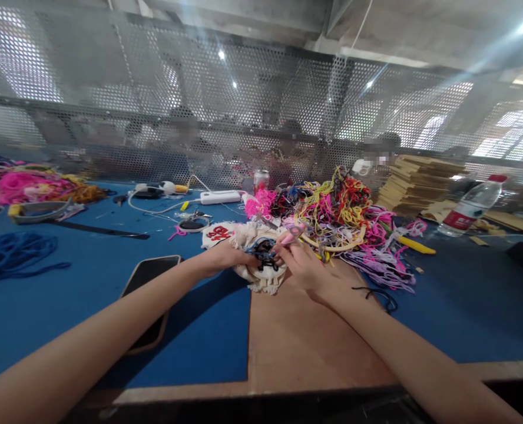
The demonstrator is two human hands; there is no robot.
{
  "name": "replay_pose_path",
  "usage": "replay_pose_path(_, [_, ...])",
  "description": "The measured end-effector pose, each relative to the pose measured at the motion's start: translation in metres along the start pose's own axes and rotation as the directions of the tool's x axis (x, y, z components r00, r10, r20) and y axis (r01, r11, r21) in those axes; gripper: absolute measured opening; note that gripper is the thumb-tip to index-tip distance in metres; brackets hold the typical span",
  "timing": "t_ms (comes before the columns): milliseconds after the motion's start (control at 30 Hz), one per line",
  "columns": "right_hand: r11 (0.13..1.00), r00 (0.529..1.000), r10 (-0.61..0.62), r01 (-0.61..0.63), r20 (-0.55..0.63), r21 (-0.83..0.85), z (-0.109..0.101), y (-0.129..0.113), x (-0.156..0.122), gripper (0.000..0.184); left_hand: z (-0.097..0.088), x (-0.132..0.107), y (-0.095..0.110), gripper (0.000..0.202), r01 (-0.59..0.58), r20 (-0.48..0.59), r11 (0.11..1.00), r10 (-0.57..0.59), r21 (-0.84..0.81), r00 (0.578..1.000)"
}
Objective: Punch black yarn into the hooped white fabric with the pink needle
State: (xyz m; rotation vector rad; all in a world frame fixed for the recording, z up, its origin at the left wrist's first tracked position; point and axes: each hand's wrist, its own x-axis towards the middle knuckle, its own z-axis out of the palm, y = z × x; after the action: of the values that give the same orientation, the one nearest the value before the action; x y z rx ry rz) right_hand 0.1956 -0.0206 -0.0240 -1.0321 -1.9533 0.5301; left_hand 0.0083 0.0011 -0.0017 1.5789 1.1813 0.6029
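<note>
Head view: yarn pile (345, 215) crowds cloth (264, 281), phone (149, 294) nearby.

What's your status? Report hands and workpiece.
Left hand gripping cream fabric piece. Right hand holding pink-handled tool, fingertips at black threads on the fabric. Loose yarn pile close behind; phone beside left forearm.

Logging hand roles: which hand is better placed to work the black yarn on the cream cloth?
Likely the right hand: it holds a pink tool at the black yarn; the left hand grips the cream cloth.
</note>
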Motion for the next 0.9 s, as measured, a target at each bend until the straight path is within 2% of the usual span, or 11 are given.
replay_pose_path(67, [0.997, 0.999, 0.050, -0.051, 0.004, 0.064, 0.0003, -0.0022, -0.0005, 0.023, -0.0003, 0.0001, 0.0004, 0.035, -0.021, 0.006, 1.000, 0.021, -0.001, 1.000])
replay_pose_path(200, [0.993, 0.997, 0.076, -0.076, 0.002, 0.089, -0.0006, -0.0048, -0.0005, 0.026, -0.0005, 0.0006, 0.0006, 0.027, -0.020, 0.029, 1.000, 0.021, -0.004, 0.999])
replay_pose_path(467, [0.988, 0.997, 0.080, -0.078, -0.011, 0.130, -0.0007, -0.0047, 0.0005, 0.020, -0.0008, -0.0009, 0.0005, 0.024, -0.029, 0.029, 1.000, 0.029, 0.001, 0.999])
replay_pose_path(733, [0.995, 0.998, -0.049, 0.047, -0.024, -0.092, -0.0032, -0.0072, 0.0022, 0.015, 0.0005, -0.0003, 0.0009, 0.025, -0.013, 0.043, 1.000, 0.014, -0.019, 0.999])
replay_pose_path(900, [0.995, 0.999, -0.038, 0.035, -0.030, -0.096, -0.0027, -0.0083, 0.0021, 0.014, 0.0008, -0.0022, 0.0023, 0.026, 0.003, 0.063, 0.999, -0.001, -0.034, 0.998])
